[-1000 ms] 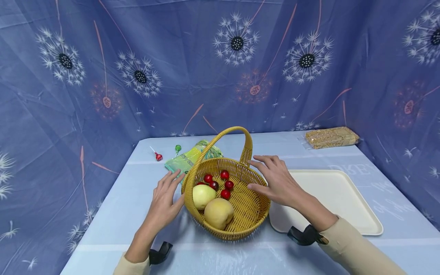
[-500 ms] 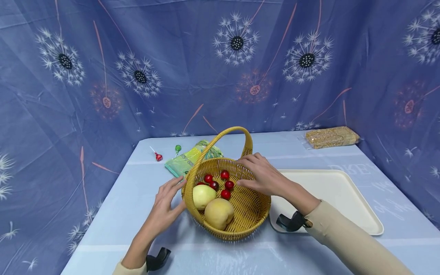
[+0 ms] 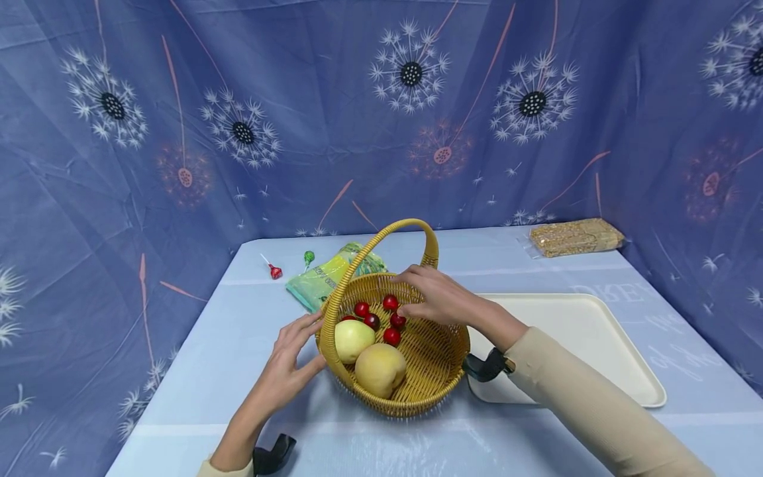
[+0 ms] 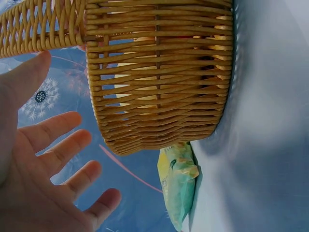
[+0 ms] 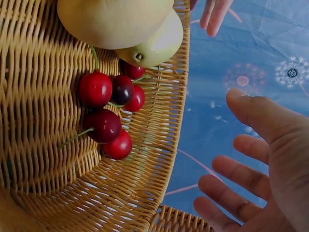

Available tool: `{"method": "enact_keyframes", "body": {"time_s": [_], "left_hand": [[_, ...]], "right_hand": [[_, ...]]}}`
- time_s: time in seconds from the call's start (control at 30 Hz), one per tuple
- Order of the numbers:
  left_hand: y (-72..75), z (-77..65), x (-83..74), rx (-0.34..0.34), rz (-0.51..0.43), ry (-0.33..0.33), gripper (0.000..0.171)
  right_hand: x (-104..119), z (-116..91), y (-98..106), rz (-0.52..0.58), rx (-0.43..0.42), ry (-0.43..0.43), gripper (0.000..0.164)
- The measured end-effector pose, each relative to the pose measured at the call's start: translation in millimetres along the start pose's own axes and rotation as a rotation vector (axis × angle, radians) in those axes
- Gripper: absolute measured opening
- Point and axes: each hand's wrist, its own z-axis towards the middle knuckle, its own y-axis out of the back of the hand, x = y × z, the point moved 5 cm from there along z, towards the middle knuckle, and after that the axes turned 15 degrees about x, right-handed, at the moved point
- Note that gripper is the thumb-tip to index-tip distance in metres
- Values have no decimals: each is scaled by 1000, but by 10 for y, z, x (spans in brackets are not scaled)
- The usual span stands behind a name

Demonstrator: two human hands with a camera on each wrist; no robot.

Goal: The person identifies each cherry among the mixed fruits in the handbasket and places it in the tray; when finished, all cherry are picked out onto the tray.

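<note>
In the middle of the table stands a yellow wicker basket (image 3: 426,397) with an arched handle (image 3: 411,222). It holds several red cherries (image 5: 95,90), a pale green-yellow fruit (image 3: 353,342) and a larger yellow fruit (image 3: 379,370) like a peach. My left hand (image 3: 292,364) is spread beside the basket's left side; the left wrist view has its fingers (image 4: 63,128) straight, with nothing in them. My right hand (image 3: 438,296) hovers over the basket's right part near the cherries. Its fingers (image 5: 231,193) are loosely bent, with nothing between them in the right wrist view.
Right of the basket lies a cream tray (image 3: 578,351). A clear packet of tan food (image 3: 575,238) is at the back right. Behind the basket is a green and yellow bag (image 3: 322,278), with a red lollipop (image 3: 275,271) and a green lollipop (image 3: 308,257) to its left.
My right hand has moved left, from the basket's right rim to above its inside. My left hand has shifted slightly at the left side. Basket and fruit stay put.
</note>
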Motion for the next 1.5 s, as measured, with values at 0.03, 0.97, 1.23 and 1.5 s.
{"method": "enact_keyframes", "body": {"time_s": [0.03, 0.97, 1.23, 1.5], "left_hand": [[-1, -2, 2, -1, -3, -2, 52], [-94, -24, 85, 20, -42, 24, 46], [-123, -35, 98, 33, -75, 50, 48], [-151, -48, 116, 49, -100, 97, 49]], "right_hand": [[-10, 25, -3, 3, 5, -3, 52], [-206, 359, -295, 139, 208, -42, 48], [-257, 426, -378, 152, 237, -53, 45], [-262, 487, -448, 141, 265, -21, 44]]}}
